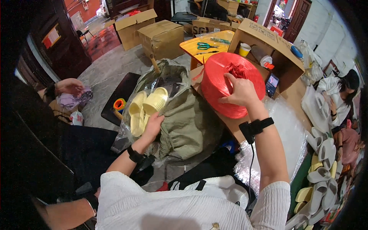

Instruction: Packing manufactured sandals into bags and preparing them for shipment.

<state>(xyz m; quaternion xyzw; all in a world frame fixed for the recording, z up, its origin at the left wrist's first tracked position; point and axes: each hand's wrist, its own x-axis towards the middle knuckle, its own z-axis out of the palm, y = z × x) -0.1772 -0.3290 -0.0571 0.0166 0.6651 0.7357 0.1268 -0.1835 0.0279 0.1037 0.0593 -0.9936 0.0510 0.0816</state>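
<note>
My left hand [153,127] is closed at the lower end of a pair of pale yellow slippers [154,101], its fingertips mostly hidden. The slippers lie over the mouth of a large olive-green woven sack [182,130], which has clear plastic inside. On the right, a big roll of red plastic twine [214,86] sits on a brown cardboard surface, with loose twine bunched at its middle. My right hand [242,92] rests on the face of that roll, thumb and fingers apart.
An orange table [188,46] bears green-handled scissors [205,46]. Beside it, an open carton [264,40] stands by a phone [272,84]. Clear plastic bags [285,134] and grey slippers [320,176] lie right. Another person's hand [70,87] is left; a person in white sits far right.
</note>
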